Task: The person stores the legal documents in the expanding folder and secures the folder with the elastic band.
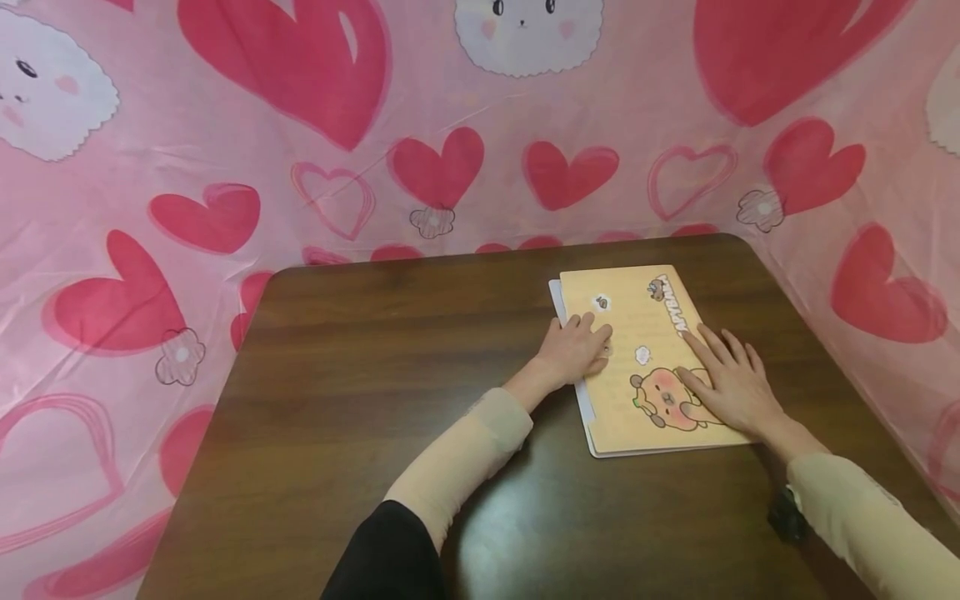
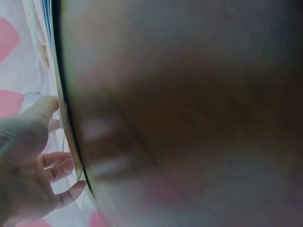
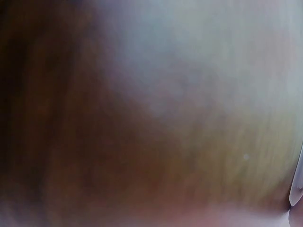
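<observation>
A yellow notebook (image 1: 622,400) lies shut on the right part of the table, its cover printed with a cartoon animal and white lettering. Whitish edges show beneath the cover along its left and bottom sides. My left hand (image 1: 572,350) rests over the notebook's left edge, its fingertips on the cover; in the left wrist view this hand (image 2: 28,161) touches the notebook's thin edge with slightly bent fingers. Spread flat, my right hand (image 1: 738,383) presses on the cover's right side, partly covering the cartoon. The right wrist view is mostly blurred tabletop.
The dark brown wooden table (image 1: 360,367) has rounded far corners. A pink cloth (image 1: 510,117) with hearts and white animal faces hangs behind and beside it. A black device (image 1: 787,515) sits under the right wrist.
</observation>
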A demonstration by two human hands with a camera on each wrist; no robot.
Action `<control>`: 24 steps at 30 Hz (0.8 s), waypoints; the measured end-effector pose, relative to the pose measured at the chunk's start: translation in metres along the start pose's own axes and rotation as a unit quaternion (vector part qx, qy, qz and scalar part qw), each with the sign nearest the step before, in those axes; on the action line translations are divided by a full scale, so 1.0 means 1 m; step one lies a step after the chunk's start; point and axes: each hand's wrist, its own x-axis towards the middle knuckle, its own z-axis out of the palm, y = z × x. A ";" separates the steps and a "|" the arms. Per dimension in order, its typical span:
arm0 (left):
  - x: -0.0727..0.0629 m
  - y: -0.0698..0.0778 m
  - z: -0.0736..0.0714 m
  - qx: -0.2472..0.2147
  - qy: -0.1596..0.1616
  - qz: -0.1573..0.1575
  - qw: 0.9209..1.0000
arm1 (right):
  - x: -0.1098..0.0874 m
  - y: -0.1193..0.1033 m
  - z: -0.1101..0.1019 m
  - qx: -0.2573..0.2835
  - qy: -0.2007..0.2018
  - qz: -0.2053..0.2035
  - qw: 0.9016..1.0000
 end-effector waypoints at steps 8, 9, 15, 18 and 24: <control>0.000 0.001 0.001 0.016 0.004 -0.009 1.000 | 0.001 0.000 0.000 -0.009 -0.003 0.001 1.000; 0.001 0.001 0.001 0.020 0.006 -0.009 1.000 | 0.001 -0.001 0.000 -0.010 -0.003 0.001 1.000; -0.002 -0.006 0.004 0.009 -0.002 -0.022 1.000 | 0.003 -0.001 0.002 -0.003 -0.001 -0.002 1.000; -0.005 -0.010 0.006 -0.010 -0.017 -0.030 0.999 | 0.003 0.000 0.002 0.000 -0.002 0.000 1.000; -0.017 -0.020 0.007 -0.023 -0.005 -0.017 1.000 | 0.001 0.000 0.000 -0.005 -0.008 0.006 1.000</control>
